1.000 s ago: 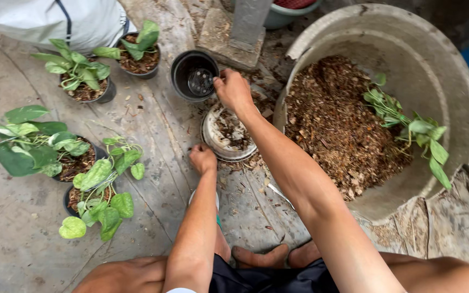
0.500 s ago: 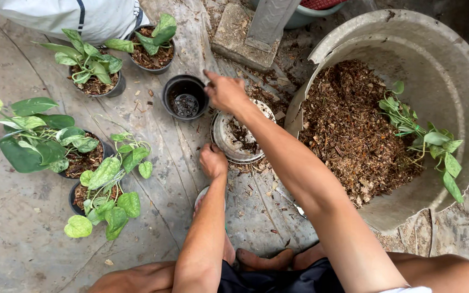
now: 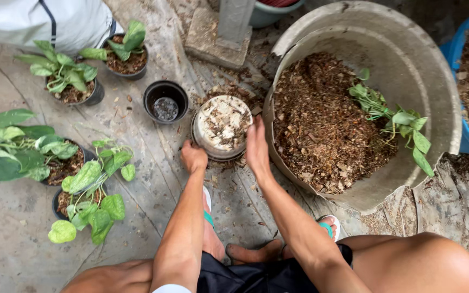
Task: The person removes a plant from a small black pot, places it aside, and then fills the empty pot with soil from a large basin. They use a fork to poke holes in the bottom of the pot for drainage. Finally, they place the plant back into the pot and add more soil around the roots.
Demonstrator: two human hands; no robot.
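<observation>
Head view, looking down at a squatting person's bare arms over a grey, soil-strewn floor. At far left stand four small black plastic pots of green leafy plants (image 3: 82, 187), and beyond them an empty round black plastic pot (image 3: 165, 101) sits well apart from the hands. Moving right, the left hand (image 3: 194, 157) is curled against the near-left edge of a shallow round white container lined with soil and bark crumbs (image 3: 222, 126); its fingers are bent, but whether they pinch the rim cannot be told. The container sits directly beyond both hands, between them, touching the outer wall of the big tub. The right hand (image 3: 257, 147) lies flat with fingers together against the container's right side, pressing it, not closed around it. Both hands are equally close; the container has no long axis, being round. Farther right, a large pale grey round tub (image 3: 424, 81) holds brown bark mix (image 3: 321, 125) and loose green leafy cuttings (image 3: 394, 119).
</observation>
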